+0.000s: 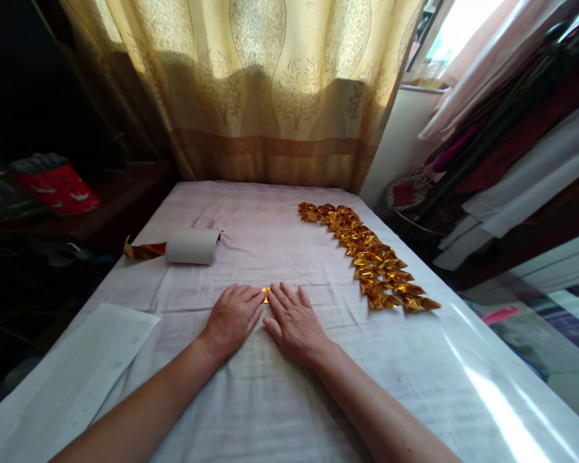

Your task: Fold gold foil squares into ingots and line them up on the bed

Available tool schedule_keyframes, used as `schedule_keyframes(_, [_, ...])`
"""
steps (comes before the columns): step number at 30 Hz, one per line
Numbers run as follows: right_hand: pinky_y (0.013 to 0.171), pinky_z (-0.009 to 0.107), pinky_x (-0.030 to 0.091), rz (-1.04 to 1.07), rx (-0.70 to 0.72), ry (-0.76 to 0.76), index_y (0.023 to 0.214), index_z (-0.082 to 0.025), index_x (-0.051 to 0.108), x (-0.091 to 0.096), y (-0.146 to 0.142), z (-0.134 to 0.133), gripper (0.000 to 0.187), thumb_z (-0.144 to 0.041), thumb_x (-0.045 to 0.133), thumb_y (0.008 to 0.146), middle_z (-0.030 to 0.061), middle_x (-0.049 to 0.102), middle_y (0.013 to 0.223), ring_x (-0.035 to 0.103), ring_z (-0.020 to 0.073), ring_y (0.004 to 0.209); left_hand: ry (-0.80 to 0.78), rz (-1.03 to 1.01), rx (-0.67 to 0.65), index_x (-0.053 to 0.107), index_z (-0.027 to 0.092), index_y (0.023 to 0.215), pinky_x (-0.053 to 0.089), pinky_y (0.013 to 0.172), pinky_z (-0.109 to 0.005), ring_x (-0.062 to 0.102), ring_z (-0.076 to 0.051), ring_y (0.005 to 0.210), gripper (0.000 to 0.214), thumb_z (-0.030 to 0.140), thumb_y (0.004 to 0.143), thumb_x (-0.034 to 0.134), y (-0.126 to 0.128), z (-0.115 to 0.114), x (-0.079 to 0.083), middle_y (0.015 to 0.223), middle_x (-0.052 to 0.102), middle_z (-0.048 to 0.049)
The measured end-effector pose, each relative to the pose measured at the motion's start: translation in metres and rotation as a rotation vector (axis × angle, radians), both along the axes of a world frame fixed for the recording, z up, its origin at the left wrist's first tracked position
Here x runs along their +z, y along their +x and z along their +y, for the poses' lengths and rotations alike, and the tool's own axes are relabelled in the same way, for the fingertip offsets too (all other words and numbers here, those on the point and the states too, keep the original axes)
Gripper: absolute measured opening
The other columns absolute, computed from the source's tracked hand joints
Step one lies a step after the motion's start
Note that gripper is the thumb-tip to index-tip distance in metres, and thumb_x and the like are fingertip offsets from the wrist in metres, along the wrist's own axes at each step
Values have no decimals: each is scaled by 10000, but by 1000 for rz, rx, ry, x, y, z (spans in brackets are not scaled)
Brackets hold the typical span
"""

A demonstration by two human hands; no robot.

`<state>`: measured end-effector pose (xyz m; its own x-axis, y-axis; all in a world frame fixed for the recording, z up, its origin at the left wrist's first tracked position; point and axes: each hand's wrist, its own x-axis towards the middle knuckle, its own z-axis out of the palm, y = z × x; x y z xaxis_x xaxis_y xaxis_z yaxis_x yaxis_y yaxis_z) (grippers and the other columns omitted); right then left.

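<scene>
A small piece of shiny gold foil paper (266,296) lies flat on the cloth-covered table, mostly hidden beneath my fingers. My left hand (235,316) presses on its left end, the fingers laid out flat and close together. From the other side, my right hand (294,321) rests palm down on its right end with the fingers spread. Only a short bright strip shows between the two hands. Folded gold foil pieces (367,251), several of them, stand in a double row to the right, apart from my hands.
A pale roll (192,247) with gold-brown foil (147,251) sticking out lies at the left. Nearer, a white sheet (91,360) covers the left corner. A curtain (265,96) hangs behind the table (280,399); clothes (521,141) hang at right. A red container (55,186) stands far left.
</scene>
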<state>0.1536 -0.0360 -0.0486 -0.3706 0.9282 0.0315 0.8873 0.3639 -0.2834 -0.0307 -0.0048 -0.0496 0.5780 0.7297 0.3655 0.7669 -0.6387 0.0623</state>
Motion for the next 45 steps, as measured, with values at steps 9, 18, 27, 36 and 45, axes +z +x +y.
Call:
schedule_keyframes(9, [1202,528,150,-12,-90,-31,1494,-191,417,-1,20,-6,552,-435,414,999,62,341,1578,251,287,1481,-61,-87,20,696,219,1082,490,886,-368,640,-198,980,243,326,983,502,-8,8,-2,1077,734,-49])
schedule_keyframes(18, [932,369,454,133,-119,96,1192,-258,704,6,25,19,295,-288,549,943,74,693,1170,598,237,1052,-66,-11,55,685,221,1049,464,748,-345,601,-196,832,260,335,1007,455,-11,9,3,913,694,-36])
schedule_keyframes(27, [715,241,457,337,-210,-117,1072,-292,766,15,26,40,268,-293,565,895,24,739,881,658,170,800,-19,-112,88,693,203,949,463,738,-329,628,-191,789,335,356,1023,405,-11,18,-3,853,721,-35])
schedule_keyframes(36, [495,199,306,581,-274,-294,777,-192,777,21,24,78,317,-367,517,825,-47,593,542,536,116,556,-81,-305,213,724,219,845,473,696,-273,663,-179,763,281,327,968,496,3,54,7,810,746,-25])
schedule_keyframes(45, [706,255,515,710,-338,-209,903,-243,798,7,25,91,263,-271,554,811,-3,777,812,701,185,762,-124,-471,221,737,217,987,523,771,-278,693,-187,833,245,361,935,546,10,53,0,911,768,-45])
